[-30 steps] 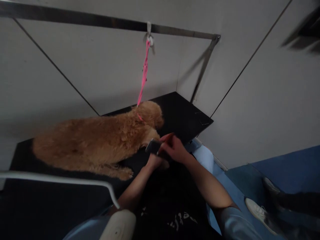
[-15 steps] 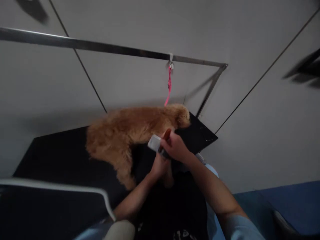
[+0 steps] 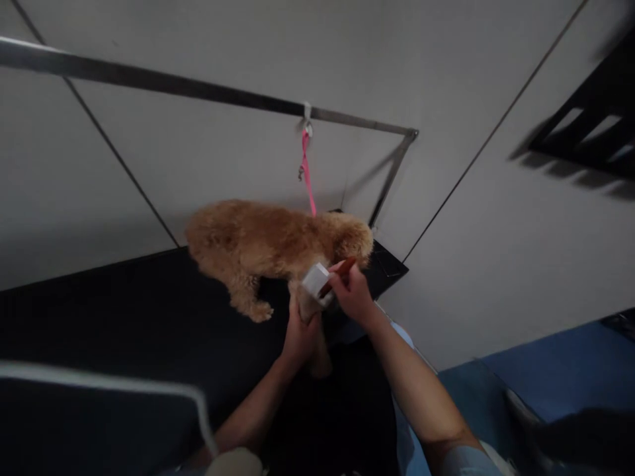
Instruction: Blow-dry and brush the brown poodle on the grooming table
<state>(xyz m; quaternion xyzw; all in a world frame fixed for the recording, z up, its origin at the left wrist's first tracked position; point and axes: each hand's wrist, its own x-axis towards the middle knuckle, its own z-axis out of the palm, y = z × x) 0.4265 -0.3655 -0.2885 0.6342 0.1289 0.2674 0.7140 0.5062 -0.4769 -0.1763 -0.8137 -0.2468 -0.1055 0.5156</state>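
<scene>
A curly, tan dog (image 3: pixel 258 235) stands on a black grooming table (image 3: pixel 124 317), its head toward the right. My left hand (image 3: pixel 300 330) is closed around one of its front legs (image 3: pixel 321 360), whose lower end shows below the hand. My right hand (image 3: pixel 353 294) grips the brown handle of a slicker brush (image 3: pixel 315 281). The brush's pale, flat head lies over the upper part of that leg, just above my left hand. Whether its bristles touch the fur I cannot tell.
A metal bar (image 3: pixel 223 92) crosses above the dog, and a pink leash (image 3: pixel 307 175) hangs from it to the dog's neck. A white cord or tube (image 3: pixel 99 378) runs across the lower left. On the right wall is a black slotted rack (image 3: pixel 590 125).
The view has shifted, with more of the rack showing. The brush has moved up relative to my left hand and turned its pale head onto the leg. The left hand still holds the leg.
</scene>
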